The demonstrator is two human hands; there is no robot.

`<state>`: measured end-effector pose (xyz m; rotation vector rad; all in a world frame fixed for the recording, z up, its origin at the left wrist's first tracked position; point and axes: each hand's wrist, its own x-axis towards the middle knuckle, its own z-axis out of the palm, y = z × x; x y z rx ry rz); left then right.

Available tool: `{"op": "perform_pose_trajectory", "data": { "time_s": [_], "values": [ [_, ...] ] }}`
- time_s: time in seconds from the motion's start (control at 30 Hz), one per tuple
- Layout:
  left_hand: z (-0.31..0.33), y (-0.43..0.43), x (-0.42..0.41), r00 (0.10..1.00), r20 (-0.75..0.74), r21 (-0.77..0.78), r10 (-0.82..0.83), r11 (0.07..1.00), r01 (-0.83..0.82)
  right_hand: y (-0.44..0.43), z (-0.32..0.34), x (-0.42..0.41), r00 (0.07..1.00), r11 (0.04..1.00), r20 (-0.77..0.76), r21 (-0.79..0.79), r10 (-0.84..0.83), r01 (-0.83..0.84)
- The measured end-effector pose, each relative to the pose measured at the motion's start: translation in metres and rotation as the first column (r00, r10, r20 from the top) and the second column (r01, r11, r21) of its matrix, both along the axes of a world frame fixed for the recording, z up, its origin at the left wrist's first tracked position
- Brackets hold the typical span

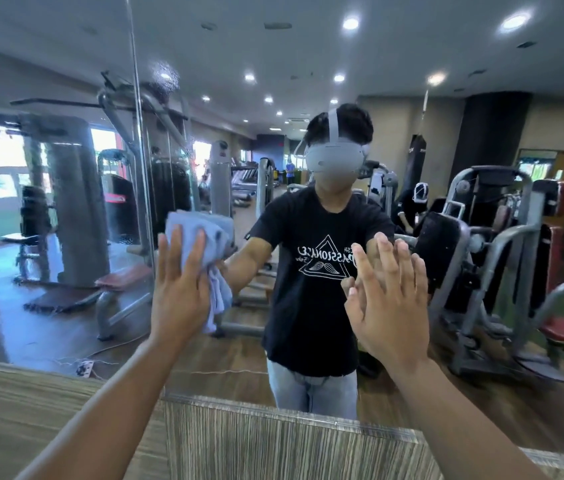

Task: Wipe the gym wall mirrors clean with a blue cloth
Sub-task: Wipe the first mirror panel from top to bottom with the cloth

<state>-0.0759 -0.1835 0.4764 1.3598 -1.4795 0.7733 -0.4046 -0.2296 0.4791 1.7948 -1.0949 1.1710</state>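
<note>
Now, left hand flat, pressing blue cloth to mirror, right hand spread, empty, well apart.

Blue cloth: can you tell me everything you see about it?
The blue cloth is pale blue, soft and crumpled, bunched into a wad. The left hand presses it against the mirror with straight fingers spread over it. Its top pokes out above them, and a loose tail hangs down beside the palm.
</note>
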Motion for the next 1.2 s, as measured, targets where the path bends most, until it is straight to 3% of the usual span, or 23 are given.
{"op": "perform_pose_trajectory", "data": {
  "time_s": [0.1, 0.23, 0.33, 0.43, 0.5, 0.57, 0.63, 0.7, 0.83, 0.97, 1.03, 1.1, 1.2],
  "values": [
    [0.062, -0.007, -0.008, 0.95, -0.309, -0.087, -0.041, 0.996, 0.015, 0.003, 0.013, -0.002, 1.0, 1.0, -0.006, -0.03, -0.008, 0.007],
    [0.147, -0.014, -0.031, 0.878, -0.476, -0.174, -0.049, 0.984, -0.039, 0.002, 0.039, -0.008, 1.0, 0.997, 0.008, -0.081, -0.018, 0.018],
    [0.17, -0.019, -0.049, 0.937, -0.348, -0.212, -0.004, 0.974, -0.075, -0.005, 0.059, -0.009, 0.999, 0.995, 0.003, -0.094, -0.034, 0.034],
    [0.138, -0.025, -0.063, 0.999, 0.034, -0.199, 0.01, 0.98, -0.003, -0.014, 0.068, -0.005, 0.999, 0.996, 0.016, -0.078, -0.035, 0.037],
    [0.093, -0.027, -0.065, 0.954, 0.3, -0.126, -0.025, 0.99, 0.066, -0.019, 0.067, -0.002, 0.999, 0.996, 0.026, -0.075, -0.038, 0.04],
    [0.05, -0.023, -0.048, 0.887, 0.461, -0.108, -0.016, 0.991, 0.074, -0.023, 0.064, -0.001, 0.999, 0.996, 0.03, -0.076, -0.037, 0.039],
    [0.027, -0.013, -0.022, 0.881, 0.472, -0.126, 0.021, 0.991, 0.044, -0.025, 0.063, -0.002, 0.999, 0.996, 0.028, -0.082, -0.034, 0.037],
    [0.028, -0.005, 0.003, 0.944, 0.329, -0.11, 0.019, 0.994, 0.019, -0.027, 0.062, -0.001, 0.999, 0.996, 0.02, -0.085, -0.037, 0.039],
    [0.081, -0.007, 0.008, 0.998, -0.052, -0.067, -0.026, 0.997, 0.022, -0.028, 0.062, 0.001, 0.999, 0.995, 0.013, -0.083, -0.052, 0.053],
    [0.146, -0.017, -0.03, 0.983, -0.186, -0.156, -0.008, 0.987, -0.021, -0.026, 0.062, 0.001, 0.999, 0.996, 0.018, -0.084, -0.038, 0.039],
    [0.16, -0.021, -0.053, 0.994, -0.109, -0.178, 0.014, 0.984, -0.033, -0.025, 0.063, 0.001, 0.999, 0.995, 0.026, -0.09, -0.03, 0.032],
    [0.16, -0.027, -0.073, 0.994, 0.104, -0.201, 0.03, 0.979, -0.009, -0.024, 0.064, 0.0, 0.999, 0.996, 0.033, -0.09, -0.015, 0.018],
    [0.125, -0.039, -0.092, 0.902, 0.431, -0.158, -0.021, 0.982, 0.098, -0.022, 0.065, -0.005, 1.0, 0.996, 0.025, -0.09, -0.009, 0.011]
  ]
}}
